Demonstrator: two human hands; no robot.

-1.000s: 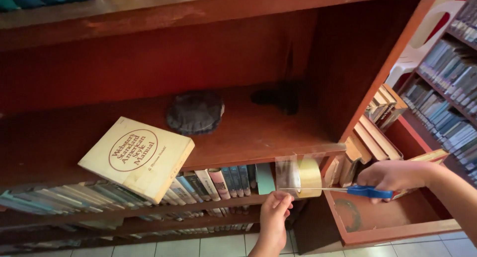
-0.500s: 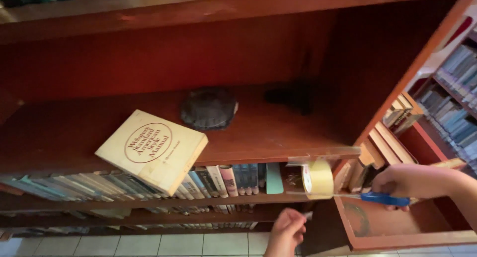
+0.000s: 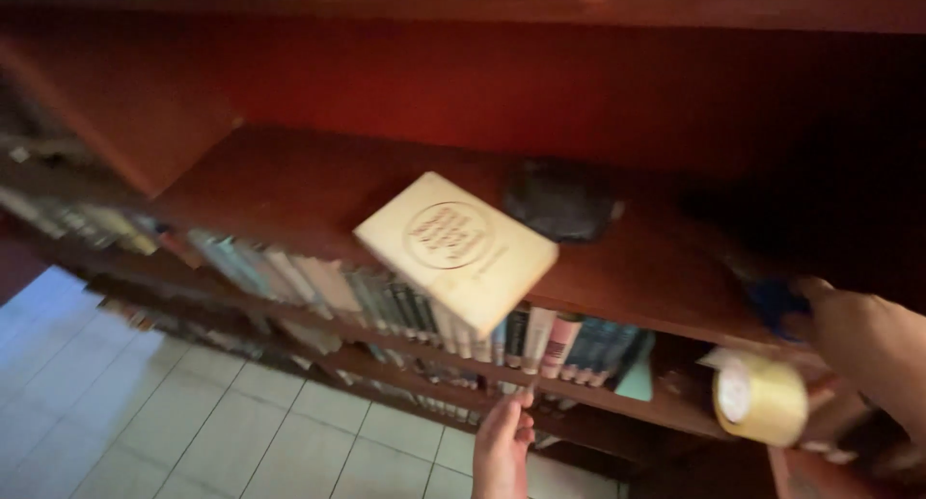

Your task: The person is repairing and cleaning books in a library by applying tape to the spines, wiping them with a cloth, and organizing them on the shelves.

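Note:
My right hand (image 3: 868, 340) is at the right edge, closed around blue-handled scissors (image 3: 776, 304), of which only a blurred blue part shows at the shelf's front edge. Just below that hand hangs a roll of yellowish clear tape (image 3: 760, 399). My left hand (image 3: 503, 446) reaches up from the bottom, fingers together and pointing at the row of books; blur hides whether it pinches anything. A cream book with a round emblem (image 3: 458, 248) lies flat on the red-brown wooden shelf (image 3: 289, 186), its corner overhanging the front edge above my left hand.
A dark rounded object (image 3: 559, 200) sits on the shelf behind the cream book. A row of upright books (image 3: 318, 282) fills the shelf below. A pale tiled floor (image 3: 222, 431) lies at the lower left. The right back of the shelf is in dark shadow.
The view has swung so the shelf now slants across the picture. My right hand with the scissors has risen to the shelf edge. The tape roll now hangs lower right.

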